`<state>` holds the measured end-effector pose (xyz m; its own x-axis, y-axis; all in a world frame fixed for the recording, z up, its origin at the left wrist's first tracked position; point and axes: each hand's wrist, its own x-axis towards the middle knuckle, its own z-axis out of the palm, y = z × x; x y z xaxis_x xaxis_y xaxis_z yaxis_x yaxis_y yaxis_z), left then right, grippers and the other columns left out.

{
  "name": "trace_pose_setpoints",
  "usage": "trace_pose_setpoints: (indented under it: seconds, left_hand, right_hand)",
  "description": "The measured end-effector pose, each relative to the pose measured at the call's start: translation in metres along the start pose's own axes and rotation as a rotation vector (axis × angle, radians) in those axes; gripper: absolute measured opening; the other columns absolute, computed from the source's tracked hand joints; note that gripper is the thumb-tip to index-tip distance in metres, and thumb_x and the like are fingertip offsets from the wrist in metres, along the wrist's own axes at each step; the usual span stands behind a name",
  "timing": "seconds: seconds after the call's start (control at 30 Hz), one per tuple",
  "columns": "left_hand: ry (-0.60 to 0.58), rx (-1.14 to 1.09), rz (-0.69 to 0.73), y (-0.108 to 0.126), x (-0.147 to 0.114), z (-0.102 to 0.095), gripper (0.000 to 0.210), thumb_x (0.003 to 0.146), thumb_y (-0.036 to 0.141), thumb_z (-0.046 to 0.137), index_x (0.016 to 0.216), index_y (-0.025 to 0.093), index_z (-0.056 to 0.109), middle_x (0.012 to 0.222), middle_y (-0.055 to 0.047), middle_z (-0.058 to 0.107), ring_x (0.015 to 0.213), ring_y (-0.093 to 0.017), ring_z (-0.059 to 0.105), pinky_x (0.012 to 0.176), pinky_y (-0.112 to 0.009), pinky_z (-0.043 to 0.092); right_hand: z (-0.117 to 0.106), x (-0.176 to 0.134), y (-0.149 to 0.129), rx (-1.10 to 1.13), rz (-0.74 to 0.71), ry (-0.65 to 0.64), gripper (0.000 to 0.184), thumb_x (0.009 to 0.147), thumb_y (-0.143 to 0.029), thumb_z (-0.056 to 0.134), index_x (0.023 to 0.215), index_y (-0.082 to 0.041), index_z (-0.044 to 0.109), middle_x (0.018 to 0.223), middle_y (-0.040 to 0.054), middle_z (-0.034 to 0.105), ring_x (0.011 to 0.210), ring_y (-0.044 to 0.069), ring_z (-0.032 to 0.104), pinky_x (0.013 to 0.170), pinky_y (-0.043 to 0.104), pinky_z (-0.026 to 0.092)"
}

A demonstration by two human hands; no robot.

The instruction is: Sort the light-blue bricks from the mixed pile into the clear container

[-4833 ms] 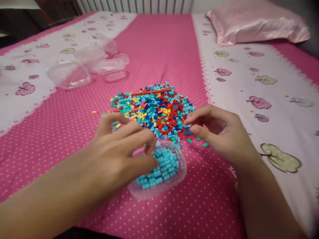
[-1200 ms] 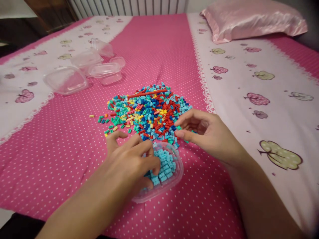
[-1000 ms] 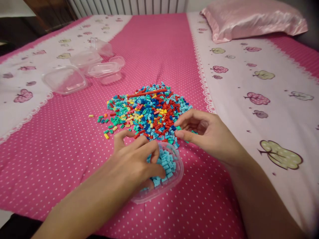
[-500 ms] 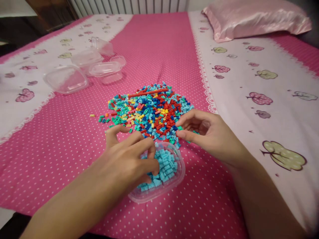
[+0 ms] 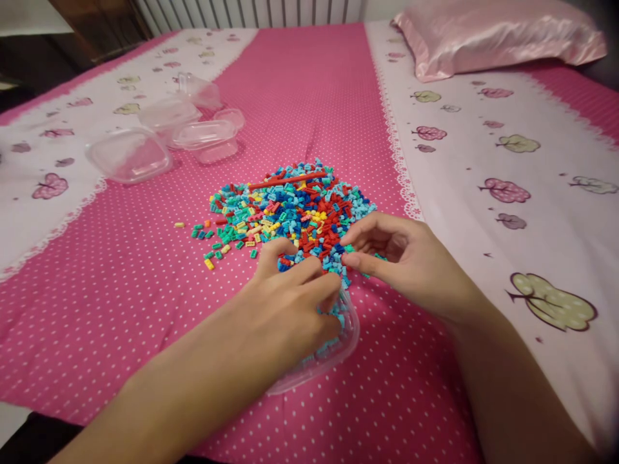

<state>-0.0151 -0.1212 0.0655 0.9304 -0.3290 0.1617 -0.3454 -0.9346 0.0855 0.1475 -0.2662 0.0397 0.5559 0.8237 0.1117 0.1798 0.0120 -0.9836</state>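
Observation:
My left hand (image 5: 294, 309) hovers palm down over the near clear plastic container (image 5: 352, 335), hiding much of it. Its fingers are bent but spread, the thumb is out of sight, and I see nothing held. Light blue toy bricks (image 5: 325, 348) partly fill that container. At the right edge of a mixed pile of small toy bricks (image 5: 290, 216), my right hand (image 5: 399, 258) is curved, with a gap between thumb and index fingertips. No brick shows clearly between them. Red, blue, green and yellow bricks make up the pile, and a long red strip (image 5: 287, 181) lies across its top.
Several clear plastic containers (image 5: 128, 154) rest at the far left of the bed. A few loose bricks (image 5: 209, 264) lie left of the pile. A pink satin pillow (image 5: 498, 38) sits at the far right on the dotted pink bedspread (image 5: 309, 96).
My left hand has moved right and slightly forward over the container, covering more of the light blue bricks and uncovering loose bricks left of the pile. My right hand has stayed nearly still.

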Motion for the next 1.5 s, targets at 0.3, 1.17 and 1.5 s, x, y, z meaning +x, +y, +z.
trace_pose_setpoints:
  seconds: [0.3,1.17,1.5]
  left_hand:
    - [-0.030,-0.047,-0.004,-0.004,0.001,-0.012,0.023,0.102,0.019,0.055,0.081,0.024,0.064,0.092,0.004,0.069,0.094,-0.018,0.053,0.105,-0.043,0.022]
    - [0.229,-0.340,-0.485,0.017,-0.067,-0.011,0.014,0.098,0.020,0.064,0.106,0.030,0.069,0.095,0.010,0.074,0.087,-0.012,0.061,0.087,-0.031,0.030]
    - [0.288,-0.306,-0.492,0.021,-0.074,0.001,0.008,0.098,0.028,0.065,0.102,0.033,0.071,0.090,0.008,0.072,0.085,-0.015,0.057,0.086,-0.035,0.022]
  right_hand:
    - [0.000,0.000,-0.002,0.009,-0.007,0.005,0.021,0.076,-0.033,0.086,0.086,-0.024,0.070,0.082,-0.0009,0.071,0.075,0.015,0.066,0.071,0.031,0.055]
    - [0.048,-0.045,-0.006,-0.982,-0.429,-0.125,0.017,0.080,-0.009,0.079,0.071,-0.021,0.071,0.068,-0.0005,0.057,0.070,0.020,0.050,0.067,0.035,0.028]
    - [0.043,-0.042,-0.014,-0.950,-0.372,-0.284,0.014,0.085,-0.013,0.076,0.078,-0.022,0.070,0.075,-0.0025,0.061,0.074,0.019,0.054,0.071,0.034,0.029]
